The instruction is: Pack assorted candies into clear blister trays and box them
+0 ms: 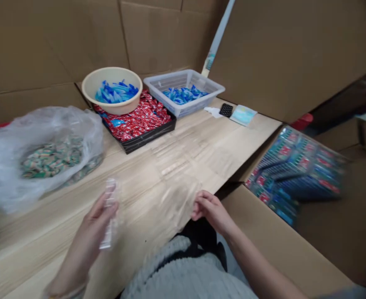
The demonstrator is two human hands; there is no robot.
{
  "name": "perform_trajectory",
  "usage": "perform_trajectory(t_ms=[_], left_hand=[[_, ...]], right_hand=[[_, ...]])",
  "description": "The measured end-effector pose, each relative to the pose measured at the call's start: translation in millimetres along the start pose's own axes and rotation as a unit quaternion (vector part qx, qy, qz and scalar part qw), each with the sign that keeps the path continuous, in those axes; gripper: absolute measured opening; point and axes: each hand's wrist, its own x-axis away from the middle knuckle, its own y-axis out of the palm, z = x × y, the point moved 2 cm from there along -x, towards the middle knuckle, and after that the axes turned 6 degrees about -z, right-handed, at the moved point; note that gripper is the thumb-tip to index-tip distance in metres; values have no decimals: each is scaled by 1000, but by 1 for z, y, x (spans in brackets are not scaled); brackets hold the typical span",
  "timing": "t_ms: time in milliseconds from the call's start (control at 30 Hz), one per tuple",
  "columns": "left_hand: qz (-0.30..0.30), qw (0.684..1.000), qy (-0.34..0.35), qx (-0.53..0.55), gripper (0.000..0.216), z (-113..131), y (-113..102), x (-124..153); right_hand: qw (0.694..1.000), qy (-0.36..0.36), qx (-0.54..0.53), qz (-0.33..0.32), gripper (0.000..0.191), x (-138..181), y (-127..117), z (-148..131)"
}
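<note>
My left hand (91,228) is closed around a clear plastic piece (108,236), narrow and upright, with ridged edges that look like stacked layers. At the table's front edge my right hand (212,211) pinches the corner of a thin, clear plastic piece (176,203), blurred by motion. Its exact shape cannot be made out. More flat transparent plastic (173,162) seems to lie on the wood-grain table (133,170) beyond my hands.
At left sits a plastic bag (2,166) of small green-and-tan pieces. Behind are a black tray (148,139) of red packets, a cream bowl (91,95) and a clear bin (183,109) with blue pieces. At right, a cardboard box (264,236) holds blister packs (307,166).
</note>
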Motion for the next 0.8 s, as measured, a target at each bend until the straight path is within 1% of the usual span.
perform_trajectory(t_ms=[67, 133, 167, 200, 233, 267, 300, 333, 367, 400, 433, 467, 500, 533, 600, 700, 800], left_hand=[[-25, 991, 70, -112, 52, 1, 1, -20], [-33, 962, 149, -227, 47, -1, 12, -41], [-29, 942, 185, -280, 46, -3, 19, -51], [-26, 920, 214, -327, 44, -5, 26, -60], [-25, 899, 234, -368, 43, -8, 32, -66], [-26, 881, 247, -404, 43, -11, 37, -72], [-28, 865, 254, -432, 42, -13, 41, -75], [-26, 852, 258, -455, 41, -15, 44, -77], [-22, 840, 259, -475, 40, -16, 46, -77], [-16, 829, 260, -494, 39, -17, 49, -77], [-11, 818, 261, -513, 38, -16, 51, -77], [-9, 806, 263, -531, 37, -15, 53, -77], [-12, 793, 268, -547, 36, -13, 55, -79], [-19, 781, 274, -561, 36, -11, 57, -83], [-37, 763, 284, -579, 35, -6, 56, -95], [-63, 751, 286, -592, 35, -1, 50, -116], [-122, 741, 293, -591, 37, 0, 49, -121]], right_hand=[[998, -9, -41, 51, 23, 17, -39, 4], [994, 8, -40, 98, 21, 24, -66, 11], [992, 23, -11, 126, 19, 25, -74, 14], [985, 32, 42, 162, 18, 25, -79, 17], [971, 25, 119, 204, 17, 24, -80, 18], [946, -2, 216, 243, 19, 24, -79, 18], [907, -48, 323, 266, 22, 24, -75, 18], [858, -105, 427, 267, 26, 23, -70, 17], [803, -164, 518, 247, 30, 22, -63, 18], [751, -211, 589, 213, 35, 20, -56, 19], [707, -240, 641, 181, 39, 16, -51, 22], [672, -253, 677, 159, 42, 12, -47, 24], [648, -256, 702, 150, 43, 8, -45, 26], [631, -256, 716, 152, 42, 3, -43, 28], [613, -261, 728, 163, 38, -7, -39, 30], [591, -297, 734, 158, 35, -19, -29, 31], [553, -351, 743, 139, 37, -22, -22, 34]])
